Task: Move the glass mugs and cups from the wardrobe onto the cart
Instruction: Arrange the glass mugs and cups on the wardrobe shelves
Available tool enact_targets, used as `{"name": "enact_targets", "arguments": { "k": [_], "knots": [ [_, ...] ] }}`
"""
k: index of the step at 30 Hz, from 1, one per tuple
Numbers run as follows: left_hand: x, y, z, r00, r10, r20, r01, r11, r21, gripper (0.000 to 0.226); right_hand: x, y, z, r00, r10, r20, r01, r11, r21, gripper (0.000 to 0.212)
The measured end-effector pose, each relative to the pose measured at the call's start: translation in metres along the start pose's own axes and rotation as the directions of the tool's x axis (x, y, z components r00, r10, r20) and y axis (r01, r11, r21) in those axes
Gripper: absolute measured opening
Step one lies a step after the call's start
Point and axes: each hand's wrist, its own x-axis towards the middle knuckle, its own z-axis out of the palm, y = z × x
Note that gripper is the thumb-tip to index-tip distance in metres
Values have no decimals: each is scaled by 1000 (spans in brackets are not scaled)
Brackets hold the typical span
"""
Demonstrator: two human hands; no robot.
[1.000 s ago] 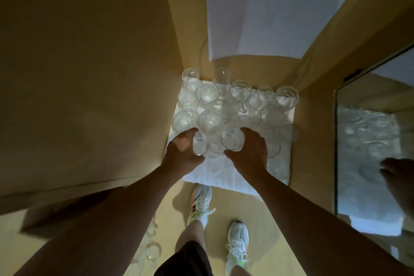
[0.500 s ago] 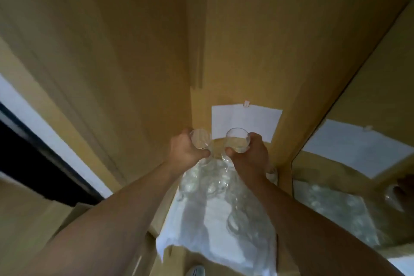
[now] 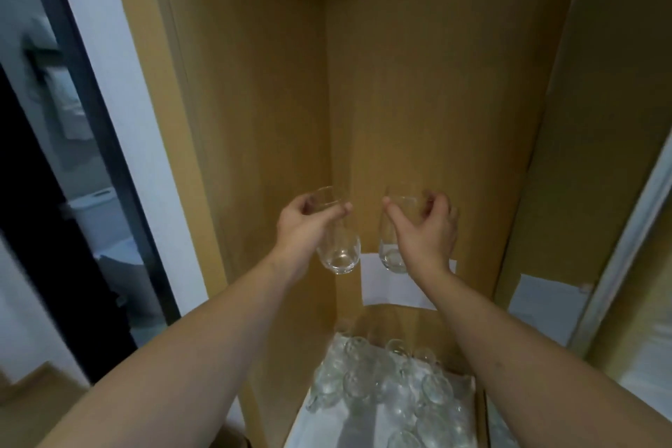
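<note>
Now L hand (image 3: 303, 225) grips glass cup (image 3: 336, 247); R hand (image 3: 423, 229) grips 2nd cup (image 3: 391, 255), both raised inside wardrobe (image 3: 418, 84).

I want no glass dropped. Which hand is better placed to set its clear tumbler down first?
Probably left: the left hand wraps its clear glass tumbler near the rim, on the open doorway side. The right hand sits deeper in the wooden wardrobe.

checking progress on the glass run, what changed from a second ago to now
Both hands have lifted clear of the cluster: the left hand and right hand each raised a glass, left glass, right glass, well above the shelf. The remaining glasses stay on the white cloth.
</note>
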Motion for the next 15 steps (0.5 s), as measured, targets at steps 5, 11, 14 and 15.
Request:
{"name": "enact_targets", "arguments": {
  "k": [5,11,14,15],
  "knots": [
    [-27,38,-10,997,72,31,-65,982,-180,51,-11,-26,-17,999,-29,37,24,991,130,75],
    [-46,61,-27,990,124,65,-98,946,-308,52,-34,-54,-27,1000,-15,4,14,981,193,75],
    [-52,65,-44,987,105,124,-60,945,-322,50,-48,-70,-29,999,-44,-29,49,985,164,54],
    [-54,65,-50,984,99,150,-47,947,-319,48,-53,-75,-30,998,-43,-35,48,986,157,56]
  ]
}}
